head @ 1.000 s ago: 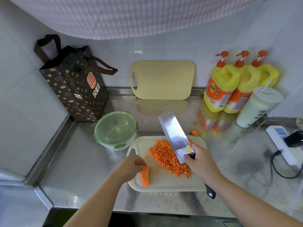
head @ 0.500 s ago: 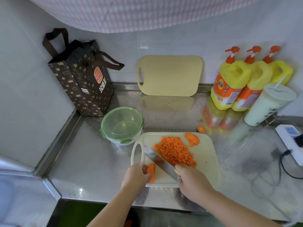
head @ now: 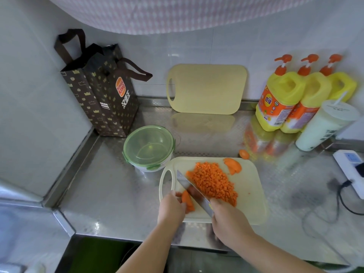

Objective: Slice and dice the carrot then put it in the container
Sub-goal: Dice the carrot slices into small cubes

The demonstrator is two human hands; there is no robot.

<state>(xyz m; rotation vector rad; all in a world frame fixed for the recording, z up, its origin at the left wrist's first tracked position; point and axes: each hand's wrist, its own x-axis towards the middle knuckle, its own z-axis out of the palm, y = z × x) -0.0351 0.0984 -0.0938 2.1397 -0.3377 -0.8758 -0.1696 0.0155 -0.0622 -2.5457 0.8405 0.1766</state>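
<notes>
A pale cutting board [head: 250,196] lies on the steel counter. On it sits a heap of diced carrot [head: 213,182], with two larger carrot slices [head: 233,166] at its far edge. My left hand [head: 170,208] holds a carrot piece [head: 187,200] down at the board's near left. My right hand [head: 228,219] grips a cleaver [head: 194,191], whose blade stands edge-down against that piece; its handle is hidden. A round container [head: 148,147] with a closed green lid stands left of the board.
A carrot end [head: 244,154] lies on the counter behind the board. A second cutting board [head: 206,88] leans on the wall, a brown paper bag [head: 100,91] stands at the back left, yellow soap bottles [head: 283,99] and a white cup [head: 325,127] at the right, a power strip [head: 350,170] far right.
The cleaver came down from above the diced heap to the carrot piece at the near left. My left hand stayed on that piece. The camera view shifted slightly.
</notes>
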